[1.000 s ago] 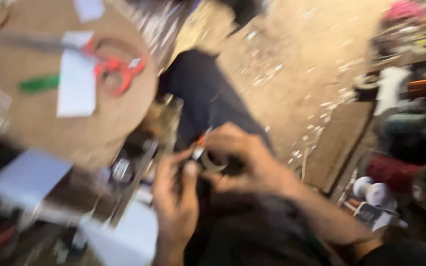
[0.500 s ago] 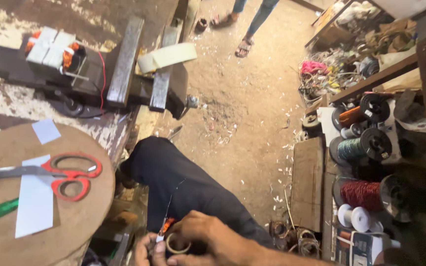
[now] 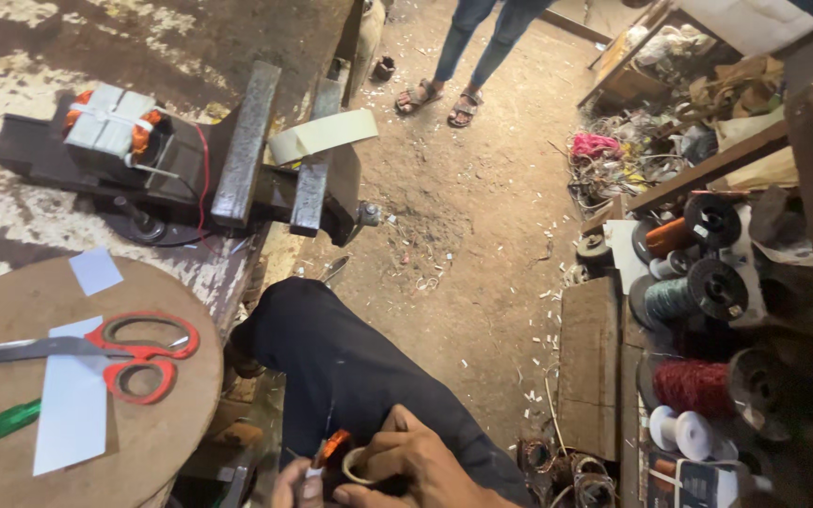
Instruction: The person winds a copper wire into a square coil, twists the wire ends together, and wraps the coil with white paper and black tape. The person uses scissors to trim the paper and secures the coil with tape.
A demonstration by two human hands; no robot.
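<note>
Down at the frame's bottom edge, both hands pinch stuff over the lap: right hand grips a small pale tape ring, left hand holds an orange-tipped tool. I'd keep that ring pinned steady and work close, since the red-handled scissors sit well apart on the round wooden desk.

Both hands are bare at the bottom edge of the head view: no gloves, no rings, no watch showing. The right hand shows its knuckles and the back of the hand, with the wrist cut off by the frame, so no sleeve can be made out. The left hand is only partly in shot, just a few fingertips and a bit of the back. Above the hands runs the person's own leg, clothed in dark, near-black trousers, plain fabric with soft folds and no visible pattern, seam stripe or pocket.
</note>
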